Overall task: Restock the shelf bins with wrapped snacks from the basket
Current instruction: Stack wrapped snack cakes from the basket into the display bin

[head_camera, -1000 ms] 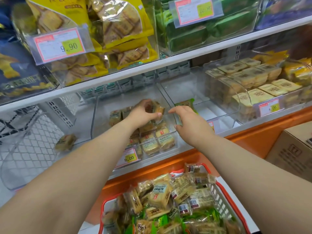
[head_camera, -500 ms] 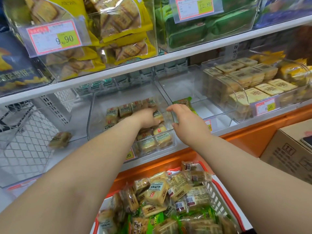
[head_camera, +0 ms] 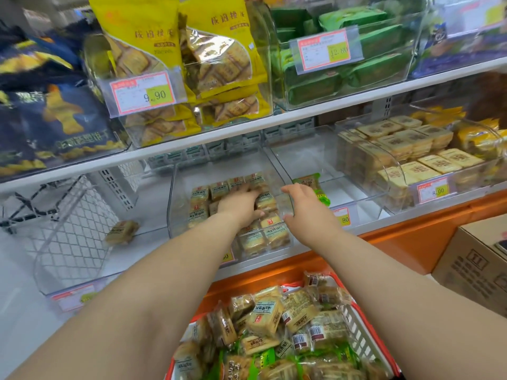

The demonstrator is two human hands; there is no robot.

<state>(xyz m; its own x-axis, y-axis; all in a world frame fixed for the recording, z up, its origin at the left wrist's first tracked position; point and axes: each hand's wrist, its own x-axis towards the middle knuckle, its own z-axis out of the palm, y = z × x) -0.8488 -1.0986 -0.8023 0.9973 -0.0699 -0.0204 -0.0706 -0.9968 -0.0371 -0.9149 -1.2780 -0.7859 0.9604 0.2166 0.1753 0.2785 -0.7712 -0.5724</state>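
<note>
A clear shelf bin (head_camera: 175,207) on the lower shelf holds rows of beige wrapped snacks (head_camera: 219,189). My left hand (head_camera: 241,205) reaches into this bin and lies palm down on the packs, fingers stretched toward the back row. My right hand (head_camera: 308,208) hovers at the bin's right wall with loosely curved fingers that hold nothing. Just behind it, a green wrapped snack (head_camera: 314,183) lies in the neighbouring bin. Below my arms, the red basket (head_camera: 359,329) is heaped with beige and green wrapped snacks (head_camera: 266,319).
One loose beige pack (head_camera: 122,231) lies in the left bin. A bin of cream packs (head_camera: 411,152) stands at the right. Yellow bags (head_camera: 219,64) and green packs (head_camera: 356,69) fill the upper shelf. A cardboard box (head_camera: 472,270) sits at the lower right.
My left hand, which held a pack at the back of the bin, has set it down and now lies flat on the packs. The right hand has stayed beside the bin wall.
</note>
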